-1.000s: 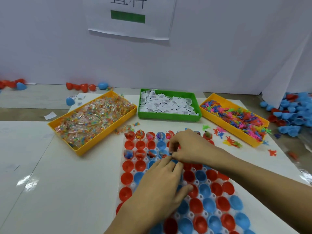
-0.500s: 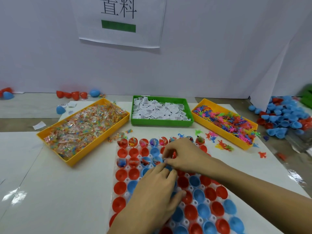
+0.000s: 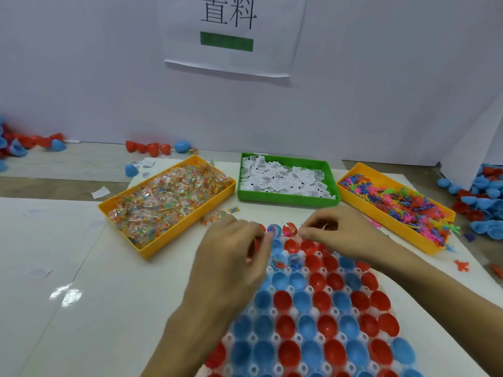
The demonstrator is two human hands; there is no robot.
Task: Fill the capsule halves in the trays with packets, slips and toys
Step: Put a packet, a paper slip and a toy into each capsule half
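From the head camera I see the white capsule tray point(image 3: 351, 367) lying on the table point(image 3: 81, 308), its wells filled with red and blue capsule halves point(image 3: 307, 325); a few halves in the far rows already hold something colourful. My left hand point(image 3: 231, 257) hovers over the tray's far-left corner, fingers curled downward; it is blurred and I cannot tell whether it holds anything. My right hand point(image 3: 337, 232) sits over the tray's far edge, thumb and forefinger pinched together, but what lies between them is too small to make out. Both forearms cover part of the tray.

Beyond the tray stand three bins: a yellow one of clear candy packets point(image 3: 168, 197) to the far left, a green one of white slips point(image 3: 285, 178) straight behind, and a yellow one of bright plastic toys point(image 3: 394, 202) to the far right. A few toys point(image 3: 272, 265) and packets lie loose near the bins. Spare capsule halves point(image 3: 487, 197) are heaped further right of the tray, others along the white wall point(image 3: 109, 77), where a paper sign point(image 3: 231, 31) hangs.
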